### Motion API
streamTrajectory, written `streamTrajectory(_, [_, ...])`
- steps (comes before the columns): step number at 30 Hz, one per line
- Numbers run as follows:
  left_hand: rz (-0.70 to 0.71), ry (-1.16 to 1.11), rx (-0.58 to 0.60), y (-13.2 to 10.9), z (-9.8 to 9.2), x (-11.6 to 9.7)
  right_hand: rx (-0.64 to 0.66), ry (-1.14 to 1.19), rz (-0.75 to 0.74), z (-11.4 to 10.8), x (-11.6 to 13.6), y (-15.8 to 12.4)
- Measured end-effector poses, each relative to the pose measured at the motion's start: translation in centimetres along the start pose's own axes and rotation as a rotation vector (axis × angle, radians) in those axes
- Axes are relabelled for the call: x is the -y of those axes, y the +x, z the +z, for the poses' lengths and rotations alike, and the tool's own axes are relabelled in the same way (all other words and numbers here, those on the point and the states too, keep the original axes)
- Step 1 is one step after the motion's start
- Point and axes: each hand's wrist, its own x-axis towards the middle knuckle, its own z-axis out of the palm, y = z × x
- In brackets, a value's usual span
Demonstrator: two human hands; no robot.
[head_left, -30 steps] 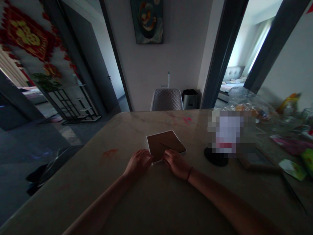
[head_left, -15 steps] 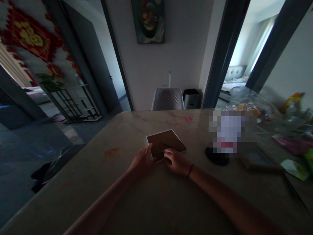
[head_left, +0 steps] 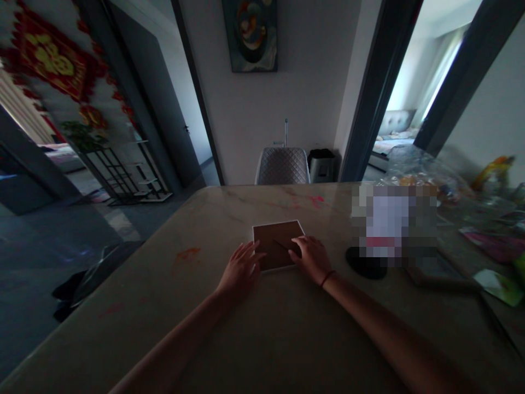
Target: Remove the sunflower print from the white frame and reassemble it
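Brown paper square (head_left: 278, 244) is lying flat on the pale marble table (head_left: 254, 339), a little beyond the middle of it, with its edges now running nearly parallel to the table's far edge. It is showing a thin white border all around and a dark diagonal crease line running from its middle toward the right side. The left hand (head_left: 241, 269) is resting open, fingers spread and flat, touching the sheet's near left edge. The right hand (head_left: 312, 257) is lying palm down over the near right corner, fingers loosely curled on the paper; neither hand is pinching or lifting it, and the two hands are sitting apart with the sheet between them. A dark band is circling the right wrist. To the right, a black round base (head_left: 362, 262) is standing near the sheet, and colourful packets (head_left: 492, 246) are cluttering the table's far right side. A quilted chair (head_left: 282, 166) is standing beyond the far edge.
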Motion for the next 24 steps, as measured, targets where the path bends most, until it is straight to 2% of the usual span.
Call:
streamTrajectory(4, [0.085, -0.106, 0.046, -0.2, 0.2, -1.0, -0.005, -0.007, -0.005, -0.3, 0.1, -0.2])
streamTrajectory(15, [-0.096, -0.274, 0.046, 0.0, 0.5, -1.7, -0.048, 0.085, -0.031, 0.6, -0.2, -0.2])
streamTrajectory(19, [-0.028, -0.259, 0.044, 0.0, 0.7, -1.5, -0.077, 0.107, -0.031, 0.6, -0.3, -0.2])
streamTrajectory(24, [0.11, -0.107, 0.011, -0.2, -0.2, -2.0, -0.075, 0.117, -0.032, 0.5, -0.2, -0.3])
